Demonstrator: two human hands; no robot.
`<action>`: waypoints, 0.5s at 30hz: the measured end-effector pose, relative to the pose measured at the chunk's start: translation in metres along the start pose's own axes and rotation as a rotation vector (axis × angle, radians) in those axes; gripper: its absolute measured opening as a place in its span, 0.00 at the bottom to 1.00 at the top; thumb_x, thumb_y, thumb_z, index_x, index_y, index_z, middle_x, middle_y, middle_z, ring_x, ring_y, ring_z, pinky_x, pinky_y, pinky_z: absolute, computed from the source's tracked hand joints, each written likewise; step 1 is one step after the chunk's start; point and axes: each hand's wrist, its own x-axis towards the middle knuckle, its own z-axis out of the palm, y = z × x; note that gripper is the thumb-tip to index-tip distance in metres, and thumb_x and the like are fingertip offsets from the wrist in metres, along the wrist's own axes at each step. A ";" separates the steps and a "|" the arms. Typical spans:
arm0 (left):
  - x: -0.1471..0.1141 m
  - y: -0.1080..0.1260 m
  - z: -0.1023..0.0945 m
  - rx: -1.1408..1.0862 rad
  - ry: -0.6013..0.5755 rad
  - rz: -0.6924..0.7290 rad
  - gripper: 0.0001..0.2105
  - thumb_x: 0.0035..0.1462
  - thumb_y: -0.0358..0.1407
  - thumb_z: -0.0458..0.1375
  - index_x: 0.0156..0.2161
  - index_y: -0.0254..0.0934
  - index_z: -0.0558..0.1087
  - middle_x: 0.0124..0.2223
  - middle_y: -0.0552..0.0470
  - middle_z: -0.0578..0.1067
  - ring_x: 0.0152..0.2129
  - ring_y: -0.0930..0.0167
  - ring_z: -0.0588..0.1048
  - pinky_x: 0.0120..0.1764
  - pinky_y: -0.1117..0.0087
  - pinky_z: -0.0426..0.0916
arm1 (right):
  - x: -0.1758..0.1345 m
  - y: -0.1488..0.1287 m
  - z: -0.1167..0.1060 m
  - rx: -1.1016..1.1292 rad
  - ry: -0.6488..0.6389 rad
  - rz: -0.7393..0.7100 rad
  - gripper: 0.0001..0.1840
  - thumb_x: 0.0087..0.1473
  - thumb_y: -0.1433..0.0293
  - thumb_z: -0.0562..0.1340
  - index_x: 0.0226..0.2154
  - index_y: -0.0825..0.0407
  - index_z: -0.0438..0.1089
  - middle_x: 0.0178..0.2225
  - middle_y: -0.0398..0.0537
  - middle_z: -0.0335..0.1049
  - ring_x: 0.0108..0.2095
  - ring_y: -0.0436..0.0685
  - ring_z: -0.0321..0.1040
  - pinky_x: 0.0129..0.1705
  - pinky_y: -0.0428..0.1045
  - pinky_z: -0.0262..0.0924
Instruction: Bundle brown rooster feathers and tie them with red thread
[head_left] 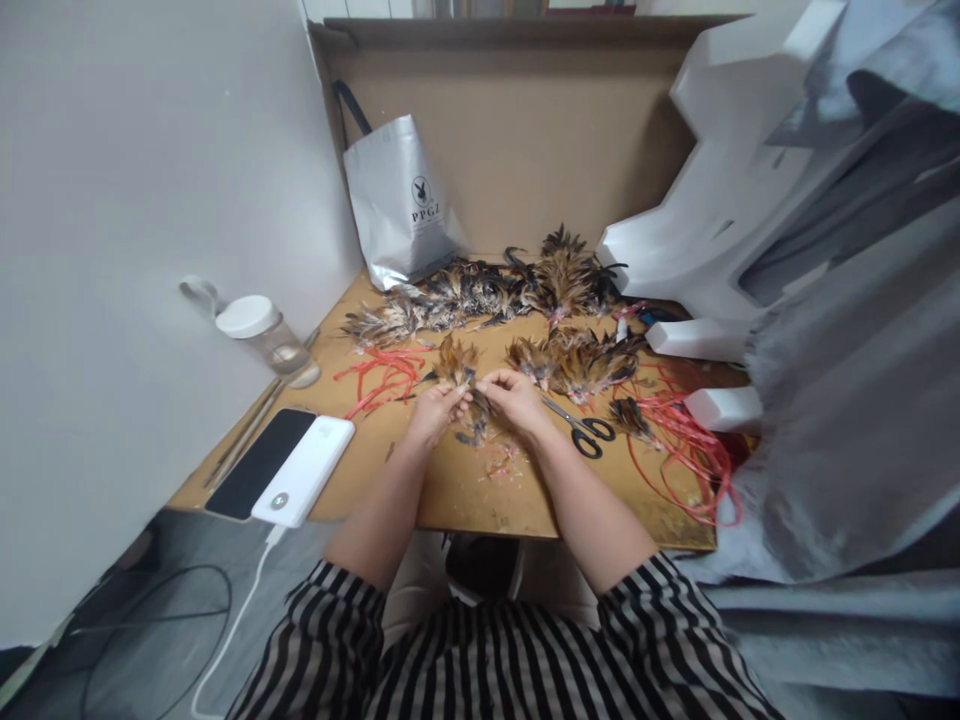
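Both my hands meet over the middle of the table around a small bunch of brown feathers (456, 358). My left hand (439, 412) has its fingers closed on the base of the bunch. My right hand (516, 400) pinches close beside it, thumb and forefinger together; what lies in that pinch is too small to make out. Loose feathers and red scraps (502, 460) lie on the table just below my hands. Black-handled scissors (589, 435) rest to the right of my right hand. Red plastic strips (386, 372) are spread left of the bunch.
Feather bunches (574, 360) and a longer feather heap (465, 295) lie behind my hands. A silver bag (397, 200) leans at the back left. A phone (262, 462), white power bank (304, 470) and clear bottle (274, 345) are left. Red strips (686, 440) hang over at right.
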 end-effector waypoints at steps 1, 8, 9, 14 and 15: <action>0.000 0.001 0.000 -0.007 0.005 -0.001 0.11 0.43 0.39 0.62 0.25 0.30 0.72 0.19 0.54 0.68 0.14 0.81 0.63 0.19 0.79 0.56 | -0.001 -0.004 -0.007 0.026 -0.051 0.034 0.13 0.40 0.61 0.64 0.24 0.54 0.66 0.14 0.37 0.59 0.16 0.44 0.51 0.21 0.42 0.47; -0.003 0.005 0.002 -0.045 -0.036 -0.023 0.11 0.42 0.38 0.62 0.25 0.30 0.72 0.19 0.54 0.68 0.14 0.82 0.63 0.19 0.80 0.56 | -0.007 -0.020 -0.047 -0.347 -0.310 0.164 0.17 0.39 0.58 0.64 0.18 0.57 0.69 0.18 0.44 0.65 0.21 0.46 0.57 0.26 0.44 0.51; -0.004 0.005 0.002 -0.045 -0.055 -0.024 0.11 0.42 0.38 0.62 0.25 0.30 0.72 0.20 0.53 0.69 0.14 0.82 0.63 0.19 0.80 0.56 | -0.006 -0.019 -0.046 -0.356 -0.262 0.141 0.16 0.38 0.59 0.64 0.20 0.57 0.70 0.20 0.44 0.66 0.22 0.46 0.58 0.27 0.44 0.52; -0.006 0.004 0.004 0.035 -0.131 -0.042 0.11 0.43 0.39 0.62 0.26 0.30 0.72 0.19 0.52 0.69 0.14 0.81 0.64 0.19 0.80 0.57 | -0.002 -0.010 -0.023 -0.178 -0.041 0.131 0.19 0.35 0.58 0.65 0.29 0.55 0.70 0.22 0.42 0.67 0.21 0.46 0.57 0.25 0.44 0.51; -0.007 0.004 0.005 0.065 -0.137 -0.054 0.11 0.43 0.39 0.62 0.25 0.30 0.73 0.19 0.52 0.69 0.14 0.80 0.64 0.19 0.79 0.57 | -0.001 -0.008 -0.019 -0.152 -0.012 0.137 0.19 0.35 0.57 0.65 0.28 0.55 0.70 0.20 0.40 0.65 0.19 0.45 0.55 0.23 0.43 0.49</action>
